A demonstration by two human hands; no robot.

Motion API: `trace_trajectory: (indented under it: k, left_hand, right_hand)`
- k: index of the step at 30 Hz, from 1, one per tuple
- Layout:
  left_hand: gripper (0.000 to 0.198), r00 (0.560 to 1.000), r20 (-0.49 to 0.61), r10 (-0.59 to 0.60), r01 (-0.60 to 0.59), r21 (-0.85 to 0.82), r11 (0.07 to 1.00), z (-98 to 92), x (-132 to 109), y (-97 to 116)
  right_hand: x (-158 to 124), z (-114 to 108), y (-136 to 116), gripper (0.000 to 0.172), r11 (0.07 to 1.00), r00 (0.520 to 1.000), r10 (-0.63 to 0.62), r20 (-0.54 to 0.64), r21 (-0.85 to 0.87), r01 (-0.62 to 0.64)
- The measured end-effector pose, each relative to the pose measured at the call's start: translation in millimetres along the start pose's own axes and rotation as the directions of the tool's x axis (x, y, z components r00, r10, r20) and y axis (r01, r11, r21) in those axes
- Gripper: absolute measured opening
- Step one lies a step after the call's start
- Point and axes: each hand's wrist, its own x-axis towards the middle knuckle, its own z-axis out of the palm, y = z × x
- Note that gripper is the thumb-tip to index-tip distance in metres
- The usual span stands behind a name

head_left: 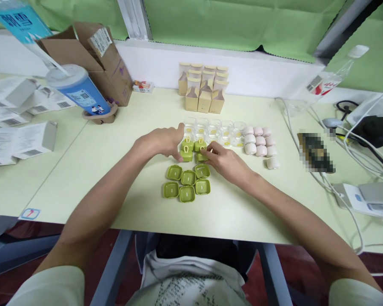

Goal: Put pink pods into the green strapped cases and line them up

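Note:
My left hand (pixel 167 141) is at the left of a small cluster of green caps with yellow loops on top. Its thumb and index finger are spread apart beside a green cap (pixel 187 155). On the cluster's right side, the bent fingers of my right hand (pixel 225 162) close on the near right green cap (pixel 201 156), partly covering it. Several shallow green trays (pixel 188 177) lie hollow side up, nearer to me. Behind the caps stand rows of clear cups (pixel 214 126) with yellow marks. Several pale pink and white rounded pieces (pixel 260 140) sit to their right.
Small open cardboard boxes (pixel 204 101) stand by the wall. At left are a blue drink cup (pixel 86 95) in a holder, a brown carton (pixel 115 70) and white boxes (pixel 35 140). Cables (pixel 354 157), a clear bottle (pixel 325 83) and a white device (pixel 357 199) occupy the right.

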Motion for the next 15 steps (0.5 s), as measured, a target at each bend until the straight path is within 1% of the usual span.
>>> trace_trajectory:
  k: [2,4,8,11,15]
  left_hand:
    - [0.118,0.999,0.026,-0.039,0.037,0.058,0.998,-2.0,-3.4,10.0]
    - [0.111,0.997,0.061,-0.056,0.048,0.123,0.991,-4.4,-6.0,17.7]
    - [0.103,0.99,0.116,-0.079,0.057,0.18,0.982,-5.5,-6.8,23.9]
    - [0.097,0.991,0.109,-0.072,0.05,0.194,0.98,-4.9,-7.7,25.7]
    - [0.089,0.992,0.106,-0.069,0.045,0.214,0.976,-5.7,-10.4,29.2]
  right_hand:
    - [-1.2,-0.7,-0.3,0.031,0.998,0.999,-0.023,-0.035,0.056,0.025]
    - [-2.0,-2.8,-0.9,0.032,0.995,0.998,-0.04,-0.053,0.092,0.045]
    - [-2.9,-6.6,-2.0,0.034,0.991,0.998,-0.052,-0.04,0.123,0.057]
    - [-3.5,-6.7,-2.2,0.029,0.987,0.997,-0.066,-0.031,0.143,0.07]
    - [-3.7,-5.8,-2.3,0.026,0.99,0.998,-0.07,-0.008,0.125,0.07]
